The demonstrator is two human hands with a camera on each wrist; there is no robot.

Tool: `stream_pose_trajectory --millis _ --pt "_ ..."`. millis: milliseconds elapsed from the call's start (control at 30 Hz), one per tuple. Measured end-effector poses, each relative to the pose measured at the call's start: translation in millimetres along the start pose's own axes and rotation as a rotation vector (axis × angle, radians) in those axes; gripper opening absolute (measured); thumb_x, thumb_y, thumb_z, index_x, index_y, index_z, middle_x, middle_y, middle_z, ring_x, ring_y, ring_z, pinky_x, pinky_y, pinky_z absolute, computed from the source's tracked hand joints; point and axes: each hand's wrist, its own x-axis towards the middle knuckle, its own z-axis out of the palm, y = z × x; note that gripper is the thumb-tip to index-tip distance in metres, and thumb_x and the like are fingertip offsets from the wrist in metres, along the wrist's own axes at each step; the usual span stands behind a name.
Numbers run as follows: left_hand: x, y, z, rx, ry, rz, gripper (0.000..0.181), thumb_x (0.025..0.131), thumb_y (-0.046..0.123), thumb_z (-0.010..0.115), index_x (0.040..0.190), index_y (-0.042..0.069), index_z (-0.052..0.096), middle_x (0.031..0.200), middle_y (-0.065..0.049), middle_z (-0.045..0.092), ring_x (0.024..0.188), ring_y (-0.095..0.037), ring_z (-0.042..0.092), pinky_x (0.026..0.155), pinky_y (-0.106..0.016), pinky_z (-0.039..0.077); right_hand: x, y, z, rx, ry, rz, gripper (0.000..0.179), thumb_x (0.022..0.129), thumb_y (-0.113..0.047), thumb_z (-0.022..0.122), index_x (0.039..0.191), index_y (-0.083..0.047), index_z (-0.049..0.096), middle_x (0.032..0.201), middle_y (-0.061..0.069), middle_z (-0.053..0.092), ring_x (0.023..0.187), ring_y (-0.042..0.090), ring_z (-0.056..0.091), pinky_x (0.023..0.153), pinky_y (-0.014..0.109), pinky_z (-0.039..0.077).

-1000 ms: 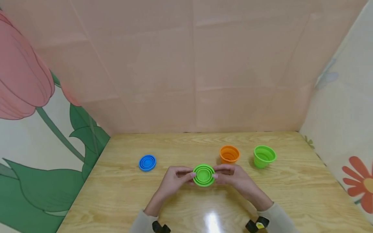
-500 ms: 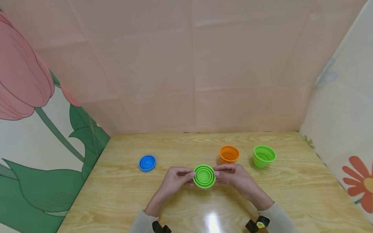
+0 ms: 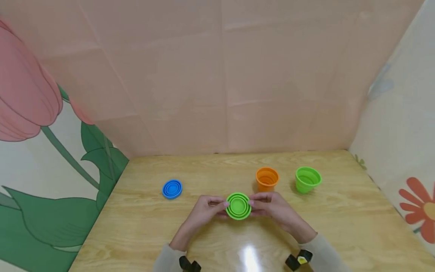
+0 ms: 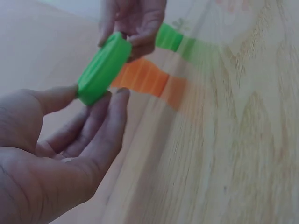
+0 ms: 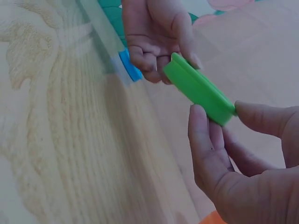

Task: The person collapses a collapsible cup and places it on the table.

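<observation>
A flat green collapsible cup (image 3: 238, 206), folded into concentric rings, is held between both hands above the table in the head view. My left hand (image 3: 205, 210) pinches its left edge, thumb on the upper rim and fingers behind. From the other side my right hand (image 3: 271, 208) pinches the right edge in the same way. Seen edge-on in the left wrist view, the folded green cup (image 4: 103, 69) is a tilted thick disc. The right wrist view shows the same green cup (image 5: 200, 89) clear of the table, between thumb and fingers.
Beyond the right hand stand an expanded orange cup (image 3: 267, 179) and, farther right, an expanded green cup (image 3: 307, 180). A folded blue cup (image 3: 171, 189) lies flat on the wooden table (image 3: 136, 226) at the left. A pink backdrop (image 3: 217, 94) rises behind the table.
Both hands keep their pinch on the folded green cup, which has tipped slightly and shifted a little down in the head view. The head view itself has shifted slightly.
</observation>
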Motion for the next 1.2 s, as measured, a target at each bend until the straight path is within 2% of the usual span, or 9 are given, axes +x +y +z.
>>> stream_pose_trajectory --millis 133,300,467,600,900,1200 --pt "1.4 -3.3 -1.7 -0.123 -0.022 -0.061 0.035 0.102 0.011 0.068 0.128 -0.012 0.067 0.121 -0.024 0.075 0.100 -0.021 0.078 0.093 -0.040 0.066 3.0 2 2 -0.002 0.008 0.027 0.047 0.103 -0.014 0.067 0.134 0.020 0.056 0.116 0.010 0.078 0.099 0.017 0.078 0.095 0.036 0.065" --pt "1.1 -3.9 -8.9 -0.207 0.010 -0.071 0.037 0.100 0.004 0.067 0.131 -0.016 0.062 0.125 -0.021 0.074 0.104 -0.021 0.077 0.096 -0.040 0.065 11.9 5 7 0.033 0.015 0.032 0.046 0.103 -0.013 0.066 0.133 0.020 0.055 0.114 0.012 0.077 0.099 0.019 0.077 0.095 0.037 0.066" --pt "3.8 -3.1 -15.8 -0.189 0.060 -0.093 0.036 0.101 0.005 0.067 0.130 -0.015 0.063 0.122 -0.017 0.074 0.102 -0.019 0.076 0.095 -0.038 0.066 22.1 10 14 0.079 0.035 0.037 0.045 0.104 -0.010 0.064 0.133 0.022 0.053 0.109 0.010 0.076 0.098 0.018 0.077 0.095 0.037 0.065" --pt "9.4 -4.0 -22.8 -0.140 0.100 -0.109 0.034 0.103 0.008 0.066 0.129 -0.013 0.064 0.124 -0.019 0.072 0.102 -0.019 0.076 0.095 -0.038 0.066 33.1 15 20 0.097 0.068 0.036 0.042 0.104 -0.009 0.064 0.131 0.021 0.055 0.110 0.010 0.074 0.099 0.018 0.076 0.095 0.037 0.065" --pt "26.7 -4.2 -37.0 -0.081 0.107 -0.161 0.033 0.105 0.007 0.063 0.131 -0.013 0.064 0.123 -0.021 0.072 0.099 -0.018 0.076 0.095 -0.039 0.066 56.2 23 23 0.113 0.136 0.063 0.033 0.104 -0.004 0.060 0.127 0.020 0.057 0.105 0.011 0.073 0.096 0.019 0.075 0.092 0.036 0.067" --pt "38.8 -4.6 -44.5 -0.063 0.154 -0.178 0.033 0.105 0.008 0.062 0.131 -0.012 0.063 0.113 -0.017 0.074 0.093 -0.016 0.075 0.094 -0.040 0.066 75.3 25 25 0.093 0.183 0.068 0.031 0.104 -0.003 0.061 0.126 0.019 0.059 0.105 0.014 0.073 0.094 0.019 0.075 0.093 0.038 0.067"
